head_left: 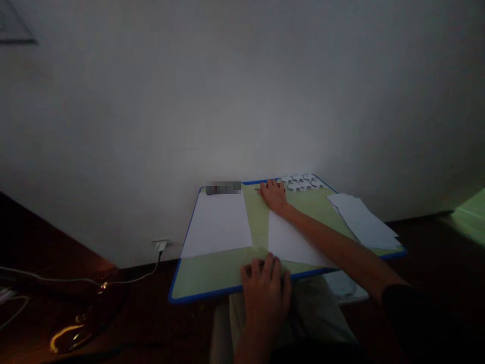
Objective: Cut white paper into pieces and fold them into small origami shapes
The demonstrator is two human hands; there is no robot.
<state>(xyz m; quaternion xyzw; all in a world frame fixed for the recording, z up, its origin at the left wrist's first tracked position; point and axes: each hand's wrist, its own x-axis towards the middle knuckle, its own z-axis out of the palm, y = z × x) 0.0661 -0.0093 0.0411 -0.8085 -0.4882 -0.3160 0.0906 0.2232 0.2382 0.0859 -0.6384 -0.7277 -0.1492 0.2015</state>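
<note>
Mid-frame, my right fingers (pixel 270 185) curl at a dark stick (pixel 257 189), hold unclear; half-bent, empty left fingers (pixel 269 264) should steady the bench (pixel 212 276).

Both hands (pixel 267 288) are at a blue-edged green table (pixel 212 277) bearing white papers (pixel 217 222).

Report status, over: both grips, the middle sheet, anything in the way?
Left grip at tabletop's near edge. Right grip near far edge, by thin dark item, hold unclear. Middle sheet on tabletop, partly hidden by right forearm.
</note>
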